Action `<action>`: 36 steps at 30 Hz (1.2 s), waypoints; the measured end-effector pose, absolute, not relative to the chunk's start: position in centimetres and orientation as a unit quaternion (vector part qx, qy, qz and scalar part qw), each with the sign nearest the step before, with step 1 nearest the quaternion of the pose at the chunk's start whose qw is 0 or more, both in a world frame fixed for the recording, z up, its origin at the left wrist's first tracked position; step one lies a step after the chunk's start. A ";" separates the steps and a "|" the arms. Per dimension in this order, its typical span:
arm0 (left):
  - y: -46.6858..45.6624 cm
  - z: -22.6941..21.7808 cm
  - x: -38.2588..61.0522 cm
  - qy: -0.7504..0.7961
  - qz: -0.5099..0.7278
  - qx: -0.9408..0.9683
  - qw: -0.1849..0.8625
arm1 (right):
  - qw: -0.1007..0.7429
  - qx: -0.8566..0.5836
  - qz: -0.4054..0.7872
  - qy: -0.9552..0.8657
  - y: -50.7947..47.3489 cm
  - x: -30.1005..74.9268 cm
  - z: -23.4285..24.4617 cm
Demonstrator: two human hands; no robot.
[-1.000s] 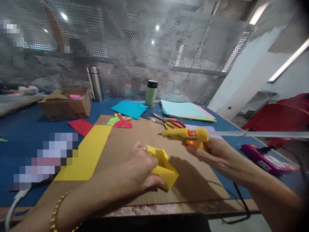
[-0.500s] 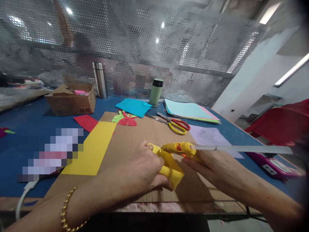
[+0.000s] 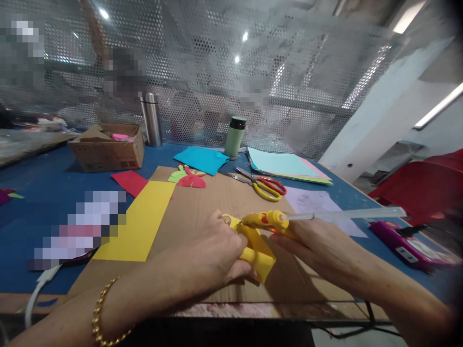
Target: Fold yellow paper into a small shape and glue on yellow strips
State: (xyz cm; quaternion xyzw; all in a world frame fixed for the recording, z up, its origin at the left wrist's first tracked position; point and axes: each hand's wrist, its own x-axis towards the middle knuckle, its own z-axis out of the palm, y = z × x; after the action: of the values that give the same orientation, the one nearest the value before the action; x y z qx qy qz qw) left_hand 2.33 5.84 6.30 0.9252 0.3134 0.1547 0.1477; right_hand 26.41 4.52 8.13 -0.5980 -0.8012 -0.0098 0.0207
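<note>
My left hand (image 3: 220,246) is closed on a folded yellow paper piece (image 3: 263,262), which stands like an open box above the cardboard. In my right hand (image 3: 307,241) is a yellow hot glue gun (image 3: 269,220), its nozzle at the paper's upper edge beside my left fingers. A long clear glue stick (image 3: 347,214) juts from the back of the gun to the right. My right fingers are partly hidden behind the gun and its handle. Flat yellow paper (image 3: 144,226) lies left of my left hand.
Two pairs of scissors (image 3: 267,189) lie beyond my hands, near red and green paper cutouts (image 3: 191,179). Farther back are blue paper (image 3: 200,160), a green bottle (image 3: 235,139), a steel flask (image 3: 151,120) and a cardboard box (image 3: 108,149). A purple power socket box (image 3: 408,246) sits right.
The glue gun has shifted slightly left along the paper's edge, and the rear end of its glue stick has swung up and left. My left hand keeps its hold on the paper.
</note>
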 end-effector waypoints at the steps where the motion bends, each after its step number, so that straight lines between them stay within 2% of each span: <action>1: 5.9 6.3 2.3 0.310 0.153 0.927 0.148 | 0.020 -0.601 -0.011 -0.799 4.6 26.4 8.1; 18: 5.6 6.7 2.3 0.321 0.156 0.920 0.161 | 0.016 -0.601 0.022 -0.799 5.1 26.8 8.2; 24: 5.6 7.1 2.4 0.325 0.122 0.926 0.150 | 0.008 -0.587 0.057 -0.807 5.4 27.2 8.3; 36: 5.5 7.3 2.4 0.336 0.113 0.922 0.154 | 0.011 -0.574 0.038 -0.818 5.4 27.1 8.6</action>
State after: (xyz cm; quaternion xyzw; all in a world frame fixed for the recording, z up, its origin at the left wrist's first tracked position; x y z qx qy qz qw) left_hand 2.42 5.45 7.30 0.9221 0.3364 0.1128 0.1544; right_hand 27.15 5.41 8.61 -0.5740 -0.8179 0.0376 0.0111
